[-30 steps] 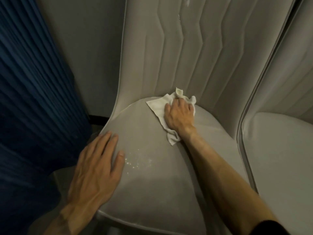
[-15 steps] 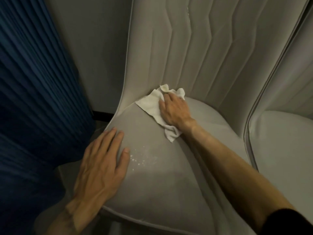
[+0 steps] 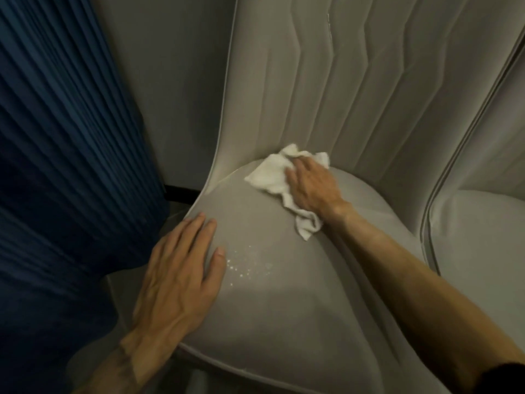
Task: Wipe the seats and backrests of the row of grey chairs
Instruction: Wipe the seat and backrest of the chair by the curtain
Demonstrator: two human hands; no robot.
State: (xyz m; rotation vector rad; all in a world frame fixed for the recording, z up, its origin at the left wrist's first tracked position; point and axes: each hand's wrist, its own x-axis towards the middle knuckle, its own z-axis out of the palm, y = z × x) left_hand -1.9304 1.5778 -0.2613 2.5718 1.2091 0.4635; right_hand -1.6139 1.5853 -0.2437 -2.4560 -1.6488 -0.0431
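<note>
**Seat wipe in progress at the rear crease of the end chair**

The grey chair (image 3: 284, 322) fills the middle of the head view. Its rounded seat (image 3: 284, 302) lies below the camera and its channel-stitched backrest (image 3: 349, 89) rises behind.

A white cloth (image 3: 268, 176) lies crumpled at the back of the seat, where the seat meets the backrest. One loose end trails forward along the cushion.

The right hand (image 3: 312, 189) lies palm-down on the cloth, fingers extended toward the crease and pressing it onto the upholstery. The fingertips are partly buried in the folds, so I cannot tell whether they hook the fabric.

The left hand (image 3: 181, 280) is spread flat on the left front of the seat, holds nothing, and appears to be bracing.

A scatter of pale specks (image 3: 247, 265) sits on the seat just beside the left thumb, apart from the cloth. I cannot tell whether they are droplets or crumbs.

Judgement: the step in hand is the seat wipe, working its rear edge, and the specks show the front is not yet finished. The next move calls for drawing the cloth forward over the specks under even pressure. The left hand would need to lift clear of that patch.

A neighbouring chair (image 3: 477, 237) stands just beside on the right. A blue pleated curtain (image 3: 56, 166) hangs to the left, in front of a plain wall (image 3: 170, 81).
</note>
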